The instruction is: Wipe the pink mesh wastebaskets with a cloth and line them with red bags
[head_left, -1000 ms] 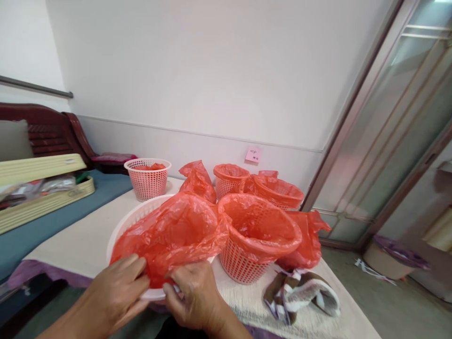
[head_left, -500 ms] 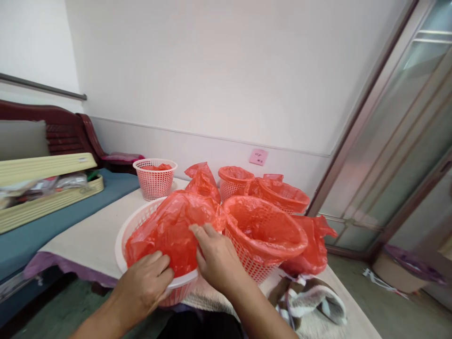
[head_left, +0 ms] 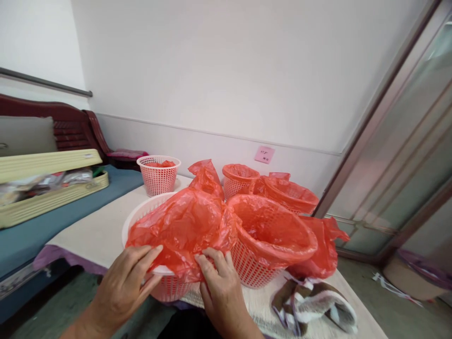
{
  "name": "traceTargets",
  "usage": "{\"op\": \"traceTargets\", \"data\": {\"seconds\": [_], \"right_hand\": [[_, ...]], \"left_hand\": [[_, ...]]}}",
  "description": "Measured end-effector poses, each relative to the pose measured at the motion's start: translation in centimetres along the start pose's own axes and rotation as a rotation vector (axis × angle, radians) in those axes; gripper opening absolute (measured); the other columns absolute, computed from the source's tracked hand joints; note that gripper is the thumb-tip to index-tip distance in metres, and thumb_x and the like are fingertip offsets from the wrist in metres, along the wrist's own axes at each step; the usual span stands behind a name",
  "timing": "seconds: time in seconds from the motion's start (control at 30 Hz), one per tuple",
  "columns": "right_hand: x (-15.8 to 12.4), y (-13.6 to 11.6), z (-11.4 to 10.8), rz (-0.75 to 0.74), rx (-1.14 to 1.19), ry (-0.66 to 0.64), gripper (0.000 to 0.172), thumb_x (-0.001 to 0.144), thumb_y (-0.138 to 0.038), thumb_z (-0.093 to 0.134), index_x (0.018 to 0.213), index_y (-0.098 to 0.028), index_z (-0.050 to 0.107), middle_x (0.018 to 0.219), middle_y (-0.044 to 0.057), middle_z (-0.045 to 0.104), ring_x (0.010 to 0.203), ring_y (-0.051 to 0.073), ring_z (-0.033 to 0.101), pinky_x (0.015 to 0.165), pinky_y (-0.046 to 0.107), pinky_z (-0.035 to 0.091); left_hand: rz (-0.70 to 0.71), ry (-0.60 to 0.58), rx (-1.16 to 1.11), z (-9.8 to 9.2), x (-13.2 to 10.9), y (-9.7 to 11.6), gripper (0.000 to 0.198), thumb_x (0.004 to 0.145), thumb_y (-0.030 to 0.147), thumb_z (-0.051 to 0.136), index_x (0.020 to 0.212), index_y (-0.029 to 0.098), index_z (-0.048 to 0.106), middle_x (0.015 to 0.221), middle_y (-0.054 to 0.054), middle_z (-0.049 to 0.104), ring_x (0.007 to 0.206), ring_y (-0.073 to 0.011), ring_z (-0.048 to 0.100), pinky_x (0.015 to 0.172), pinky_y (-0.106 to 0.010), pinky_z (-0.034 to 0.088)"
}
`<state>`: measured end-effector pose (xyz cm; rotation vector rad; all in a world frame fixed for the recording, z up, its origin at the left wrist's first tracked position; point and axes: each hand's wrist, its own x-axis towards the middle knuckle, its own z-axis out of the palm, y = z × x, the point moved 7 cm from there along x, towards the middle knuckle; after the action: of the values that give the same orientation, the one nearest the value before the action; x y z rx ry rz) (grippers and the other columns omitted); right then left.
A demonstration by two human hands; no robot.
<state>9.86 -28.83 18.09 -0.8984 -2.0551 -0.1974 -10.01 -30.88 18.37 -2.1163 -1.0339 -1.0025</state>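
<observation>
A thin red plastic bag point(head_left: 183, 221) lies in the near white-rimmed plastic basket point(head_left: 132, 217), its front edge now draped over the rim. My left hand point(head_left: 123, 278) is closed on the bag at the front left of that rim, fingers on top and thumb below. At the front right, my right hand point(head_left: 221, 282) has its fingers bent over the bag's edge, gripping it against the basket. Right beside stands a second basket point(head_left: 256, 263), lined with a red bag folded over its rim.
More red-lined baskets stand by the wall, one a white-rimmed basket point(head_left: 158, 179) at back left. A striped cloth point(head_left: 318, 303) lies at the table's point(head_left: 92, 235) right front. An open yellow case point(head_left: 52, 202) rests on the blue bed. A bin point(head_left: 413, 278) stands on the floor.
Both hands have moved to the front of the near basket. The bag's front edge has come forward from inside the basket over the rim. The view has shifted slightly.
</observation>
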Motion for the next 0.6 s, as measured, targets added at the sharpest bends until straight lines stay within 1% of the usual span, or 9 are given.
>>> {"op": "traceTargets", "data": {"seconds": [0.07, 0.1, 0.17, 0.23, 0.33, 0.4, 0.43, 0.5, 0.6], "right_hand": [[-0.4, 0.1, 0.1, -0.009, 0.010, 0.009, 0.047, 0.079, 0.001, 0.046, 0.121, -0.016, 0.059, 0.114, 0.015, 0.062, 0.092, 0.024, 0.054, 0.078, 0.042, 0.055], [-0.6, 0.0, 0.2, -0.012, 0.018, 0.011, 0.047, 0.080, 0.002, 0.046, 0.121, -0.016, 0.059, 0.114, 0.014, 0.062, 0.093, 0.024, 0.055, 0.079, 0.041, 0.055], [-0.9, -0.2, 0.3, -0.019, 0.037, 0.015, 0.044, 0.081, 0.001, 0.046, 0.119, -0.017, 0.059, 0.111, 0.013, 0.063, 0.092, 0.023, 0.056, 0.079, 0.040, 0.055], [-1.2, -0.4, 0.6, -0.007, 0.072, -0.009, 0.040, 0.081, 0.000, 0.047, 0.113, -0.018, 0.060, 0.108, 0.011, 0.065, 0.090, 0.022, 0.057, 0.077, 0.038, 0.055], [-1.4, -0.7, 1.2, 0.023, 0.138, -0.070, 0.034, 0.080, -0.001, 0.049, 0.106, -0.019, 0.060, 0.105, 0.009, 0.066, 0.090, 0.023, 0.057, 0.075, 0.036, 0.055], [-1.5, -0.9, 1.5, 0.020, 0.162, -0.072, 0.028, 0.084, -0.003, 0.048, 0.103, -0.020, 0.060, 0.103, 0.009, 0.066, 0.088, 0.023, 0.057, 0.072, 0.035, 0.054], [-1.6, -1.0, 1.5, 0.012, 0.166, -0.061, 0.024, 0.087, -0.005, 0.048, 0.102, -0.020, 0.060, 0.100, 0.009, 0.066, 0.086, 0.022, 0.057, 0.071, 0.035, 0.054], [-1.8, -1.4, 1.6, -0.010, 0.169, -0.033, 0.020, 0.091, -0.008, 0.046, 0.099, -0.019, 0.060, 0.096, 0.009, 0.067, 0.082, 0.022, 0.056, 0.068, 0.034, 0.053], [-2.2, -2.1, 1.6, -0.040, 0.170, -0.014, 0.020, 0.094, -0.009, 0.043, 0.100, -0.018, 0.060, 0.092, 0.009, 0.067, 0.077, 0.021, 0.055, 0.065, 0.034, 0.052]], "left_hand": [[-0.027, -0.015, 0.024, -0.6, -1.2, -1.1, 0.063, 0.087, 0.015, 0.066, 0.145, 0.012, 0.041, 0.116, -0.016, 0.058, 0.107, -0.0269, 0.057, 0.097, -0.044, 0.046], [-0.021, -0.033, 0.039, -0.8, -1.8, -1.6, 0.061, 0.087, 0.020, 0.066, 0.143, 0.014, 0.044, 0.116, -0.016, 0.059, 0.106, -0.0268, 0.058, 0.095, -0.043, 0.047], [-0.018, -0.087, 0.062, -1.3, -2.6, -2.4, 0.055, 0.086, 0.031, 0.067, 0.136, 0.016, 0.051, 0.113, -0.014, 0.062, 0.102, -0.0263, 0.060, 0.089, -0.041, 0.051], [-0.033, -0.144, 0.057, -2.0, -2.9, -2.9, 0.046, 0.084, 0.036, 0.065, 0.127, 0.021, 0.057, 0.110, -0.010, 0.066, 0.100, -0.0253, 0.063, 0.084, -0.039, 0.054], [-0.020, -0.225, 0.007, -3.1, -2.3, -2.6, 0.040, 0.083, 0.033, 0.060, 0.122, 0.026, 0.059, 0.108, -0.006, 0.071, 0.101, -0.0225, 0.067, 0.084, -0.034, 0.058], [0.008, -0.256, -0.042, -3.9, -1.7, -2.0, 0.037, 0.084, 0.033, 0.057, 0.120, 0.028, 0.059, 0.106, -0.004, 0.073, 0.099, -0.0195, 0.069, 0.084, -0.029, 0.058], [-0.004, -0.259, -0.069, -4.3, -1.4, -2.0, 0.034, 0.085, 0.033, 0.055, 0.119, 0.028, 0.059, 0.103, -0.003, 0.074, 0.097, -0.0183, 0.070, 0.083, -0.026, 0.058], [-0.068, -0.269, -0.138, -4.8, -0.6, -2.3, 0.028, 0.088, 0.034, 0.053, 0.115, 0.029, 0.058, 0.097, 0.000, 0.073, 0.090, -0.0159, 0.070, 0.077, -0.022, 0.058], [-0.208, -0.313, -0.261, -4.5, 1.1, -2.9, 0.022, 0.091, 0.034, 0.054, 0.112, 0.030, 0.057, 0.093, 0.002, 0.071, 0.082, -0.0133, 0.069, 0.069, -0.019, 0.055]]}}
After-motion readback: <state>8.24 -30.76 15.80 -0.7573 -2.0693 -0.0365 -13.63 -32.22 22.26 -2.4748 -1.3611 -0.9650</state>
